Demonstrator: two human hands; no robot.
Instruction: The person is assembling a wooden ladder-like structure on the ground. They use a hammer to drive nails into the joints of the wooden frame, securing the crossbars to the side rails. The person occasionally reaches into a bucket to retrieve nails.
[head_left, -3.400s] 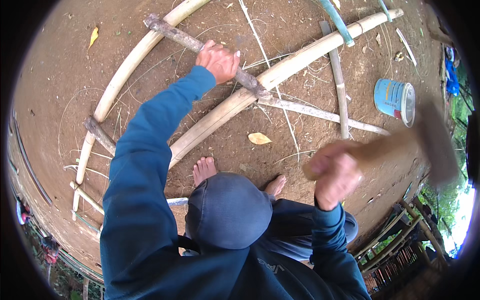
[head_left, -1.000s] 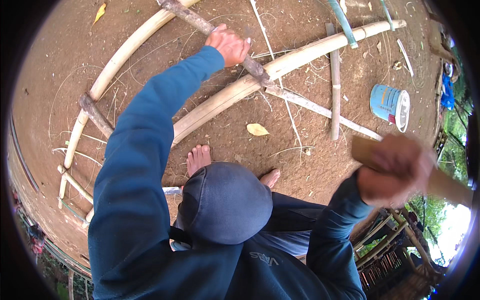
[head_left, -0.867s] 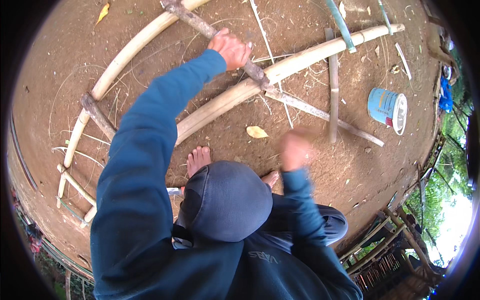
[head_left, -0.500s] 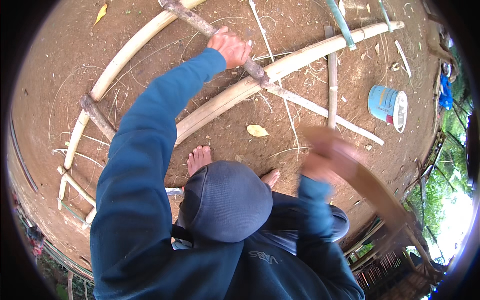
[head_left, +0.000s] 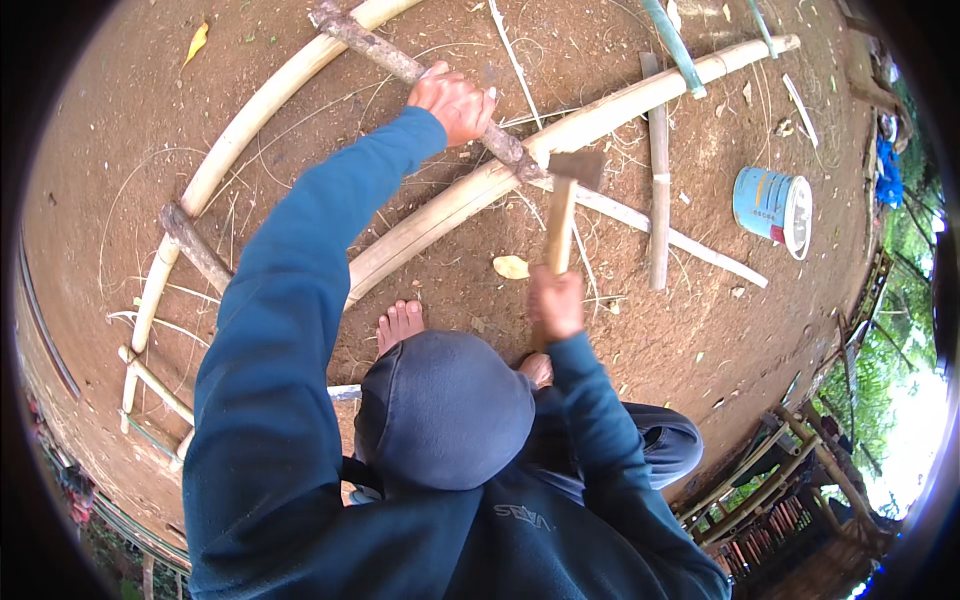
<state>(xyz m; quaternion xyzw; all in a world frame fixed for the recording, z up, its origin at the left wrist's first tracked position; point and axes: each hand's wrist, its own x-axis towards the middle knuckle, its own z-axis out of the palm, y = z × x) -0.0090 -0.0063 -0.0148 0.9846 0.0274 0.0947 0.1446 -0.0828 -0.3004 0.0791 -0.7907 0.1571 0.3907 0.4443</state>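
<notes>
My left hand (head_left: 455, 103) is wrapped round a rough, bark-covered branch (head_left: 385, 55) that lies across two long peeled poles. Its near right end meets the thicker pole (head_left: 425, 235); the far end reaches the curved pole (head_left: 245, 125). In my right hand (head_left: 556, 302) is the wooden handle of an axe (head_left: 562, 225). The dark axe head is at the near end of the branch, beside the thicker pole; whether it touches the wood I cannot tell. A thin pale stick (head_left: 680, 238) runs out from under that joint to the right.
A light-blue bucket (head_left: 765, 205) stands tilted on the dirt at the right. A flat strip of wood (head_left: 659, 190) lies beyond the joint. Shorter rungs, one a branch (head_left: 195, 245), join the frame at the left. My bare foot (head_left: 400, 325) is close to the thicker pole.
My right hand has swung the axe from the right, where it was blurred, leftward to the joint. My left hand keeps its hold on the branch, nearly in place.
</notes>
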